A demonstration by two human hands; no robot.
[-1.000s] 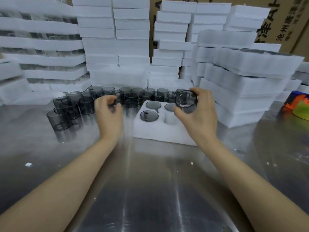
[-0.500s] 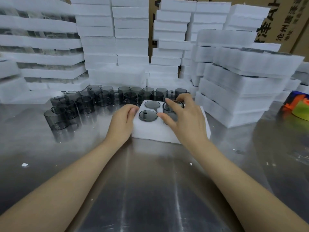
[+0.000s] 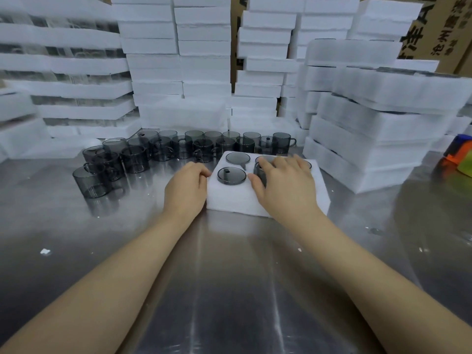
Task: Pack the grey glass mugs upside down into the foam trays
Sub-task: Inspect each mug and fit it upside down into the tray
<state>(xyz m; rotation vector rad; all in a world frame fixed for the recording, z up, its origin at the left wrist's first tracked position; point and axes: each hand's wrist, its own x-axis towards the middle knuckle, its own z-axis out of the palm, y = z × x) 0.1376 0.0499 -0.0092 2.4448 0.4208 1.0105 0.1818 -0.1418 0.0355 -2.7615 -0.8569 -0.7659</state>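
A white foam tray (image 3: 229, 198) lies on the steel table. Two grey glass mugs sit upside down in its left slots, one in front (image 3: 232, 175) and one behind (image 3: 238, 158). My right hand (image 3: 283, 185) covers a third grey mug (image 3: 258, 172) in the front middle slot, thumb and fingers curled round it; part of its dark wall still shows above the foam. More mug rims behind it are mostly hidden by my fingers. My left hand (image 3: 186, 190) rests against the tray's left edge with loosely bent fingers. Several loose upright mugs (image 3: 163, 149) stand behind and to the left.
Tall stacks of white foam trays (image 3: 178, 60) wall in the back; another stack (image 3: 370, 139) stands close on the right. Cardboard boxes (image 3: 447, 26) rise behind. A colourful object (image 3: 457, 157) sits at the right edge. Bare steel table (image 3: 229, 277) lies in front of me.
My right hand brought a mug down from above the tray into a front slot. My left hand moved from the loose mugs to the tray's left edge.
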